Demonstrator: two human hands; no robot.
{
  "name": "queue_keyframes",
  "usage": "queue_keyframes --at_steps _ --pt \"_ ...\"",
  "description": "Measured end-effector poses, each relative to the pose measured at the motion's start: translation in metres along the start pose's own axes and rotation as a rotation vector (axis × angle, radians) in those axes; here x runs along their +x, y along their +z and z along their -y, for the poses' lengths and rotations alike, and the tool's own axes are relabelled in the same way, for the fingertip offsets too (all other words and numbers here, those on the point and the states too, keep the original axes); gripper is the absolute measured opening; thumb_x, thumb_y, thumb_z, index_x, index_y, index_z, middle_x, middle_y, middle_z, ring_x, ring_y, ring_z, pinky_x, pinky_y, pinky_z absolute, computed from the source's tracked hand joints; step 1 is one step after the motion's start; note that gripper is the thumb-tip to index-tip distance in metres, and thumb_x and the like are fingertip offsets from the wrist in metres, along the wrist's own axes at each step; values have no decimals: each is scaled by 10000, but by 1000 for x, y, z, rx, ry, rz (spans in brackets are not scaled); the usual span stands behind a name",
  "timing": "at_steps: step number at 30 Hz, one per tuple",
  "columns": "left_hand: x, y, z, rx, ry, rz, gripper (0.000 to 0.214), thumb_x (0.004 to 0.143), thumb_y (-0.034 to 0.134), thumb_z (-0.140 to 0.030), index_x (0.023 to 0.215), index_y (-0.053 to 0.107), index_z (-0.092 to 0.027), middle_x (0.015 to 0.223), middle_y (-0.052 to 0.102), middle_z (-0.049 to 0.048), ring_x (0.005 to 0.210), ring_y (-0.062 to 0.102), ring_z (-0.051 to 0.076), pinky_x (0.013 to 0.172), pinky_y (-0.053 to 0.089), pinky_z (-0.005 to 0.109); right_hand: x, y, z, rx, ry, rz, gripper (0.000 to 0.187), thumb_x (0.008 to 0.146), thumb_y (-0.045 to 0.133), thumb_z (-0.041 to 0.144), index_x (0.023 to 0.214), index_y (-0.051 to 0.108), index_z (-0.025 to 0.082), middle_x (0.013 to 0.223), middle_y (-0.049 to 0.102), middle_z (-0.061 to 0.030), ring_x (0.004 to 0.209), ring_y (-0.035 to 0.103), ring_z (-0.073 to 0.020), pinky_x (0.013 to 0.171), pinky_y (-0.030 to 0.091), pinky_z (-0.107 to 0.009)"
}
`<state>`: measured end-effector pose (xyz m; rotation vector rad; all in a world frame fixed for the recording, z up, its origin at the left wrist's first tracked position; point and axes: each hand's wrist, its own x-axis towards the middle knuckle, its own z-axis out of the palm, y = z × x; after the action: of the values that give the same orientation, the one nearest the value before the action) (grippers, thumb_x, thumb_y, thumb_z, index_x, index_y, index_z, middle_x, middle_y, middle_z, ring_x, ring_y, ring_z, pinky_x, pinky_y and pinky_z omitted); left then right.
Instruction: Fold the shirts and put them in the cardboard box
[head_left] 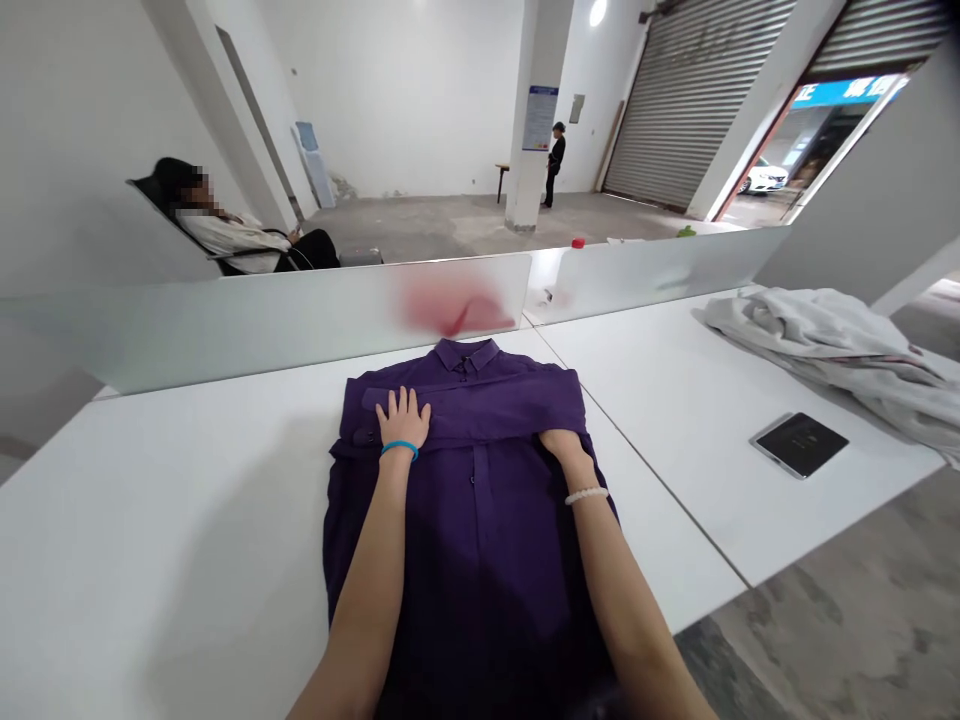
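A dark purple button-up shirt (442,520) lies front up on the white table (225,480), its collar pointing away from me. Its sleeves are folded across the chest, one over the other. My left hand (404,418) rests flat on the cuff end of the upper sleeve, fingers spread. On the right side, my right hand (562,442) reaches under the lower edge of the folded sleeve, near the shirt's side. The sleeve covers its fingers, so their grip is hidden.
A frosted divider (315,310) runs along the table's back edge. To the right lie a dark tablet-like device (801,444) and a heap of pale cloth (832,330). Beyond the divider, one person (232,230) sits in a chair and another person (555,165) stands near a pillar (529,130).
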<state>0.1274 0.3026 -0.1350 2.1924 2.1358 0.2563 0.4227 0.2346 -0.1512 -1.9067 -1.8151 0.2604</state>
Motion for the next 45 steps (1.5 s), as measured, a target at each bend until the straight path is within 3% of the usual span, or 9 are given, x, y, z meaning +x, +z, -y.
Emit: queue_keyframes --at_steps 6,9,12,17,21,27,32,37,45 --pt "-5 -8 -2 -86 69 -108 556 931 246 -346 1393 381 -67 1476 341 163 1383 240 325 1107 193 549 -70 -23 2 -54 -14 74 544 905 373 453 1215 569 52 1303 528 -219 1303 401 -324 1065 321 -462" --pt "-30 -23 14 -84 138 -154 468 916 273 -250 1295 493 -85 1401 444 163 1326 359 260 1083 306 402 -129 -35 -11 -14 -68 44 655 895 360 533 1352 440 70 1458 349 -190 1384 262 -308 1103 277 -492" --pt "-72 -36 46 -62 177 -150 365 873 327 -184 1052 641 -135 1152 613 139 1145 527 238 1000 398 350 -189 -50 -19 147 -26 -63 628 878 386 561 1326 489 133 1431 405 -161 1357 326 -297 1089 312 -493" --pt "-123 -45 92 -14 125 -112 393 849 377 -203 1151 617 -129 1263 556 162 1228 457 303 1033 353 466 -273 -68 -7 638 365 -398 427 854 476 495 1090 632 175 1016 680 -119 931 637 -237 862 491 -400" --pt "-128 -49 101 5 -21 0 556 895 324 -352 1393 399 -118 1491 319 144 1377 216 373 1084 161 605 -315 -52 -1 938 647 -639 346 763 571 483 898 632 171 771 658 -52 739 614 -185 711 503 -320" --pt "-181 -59 92 -7 -24 -21 585 871 351 -386 1332 449 -39 1392 434 229 1297 367 376 1084 162 593 -339 -28 -3 1204 563 -164 458 655 703 485 1039 634 245 927 683 -37 904 620 -196 782 495 -314" --pt "-317 -52 58 -417 -27 -255 496 849 398 -474 1178 566 -143 1148 626 138 1058 574 272 978 407 434 -347 -41 -10 1233 497 135 439 639 729 515 915 674 178 816 681 -41 833 610 -206 753 496 -319" --pt "-430 -10 35 -727 -484 -471 298 801 487 -420 1003 583 -223 924 631 57 742 595 193 716 492 330 -363 -47 -21 1281 519 93 315 693 696 472 830 612 200 838 644 -14 777 601 -174 749 507 -326" --pt "-433 21 62 -1212 -571 -231 501 539 713 -449 953 567 -206 960 662 76 943 629 249 845 498 373 -394 -28 -7 1352 489 62 406 601 706 353 958 538 253 856 638 -13 739 607 -182 758 508 -369"
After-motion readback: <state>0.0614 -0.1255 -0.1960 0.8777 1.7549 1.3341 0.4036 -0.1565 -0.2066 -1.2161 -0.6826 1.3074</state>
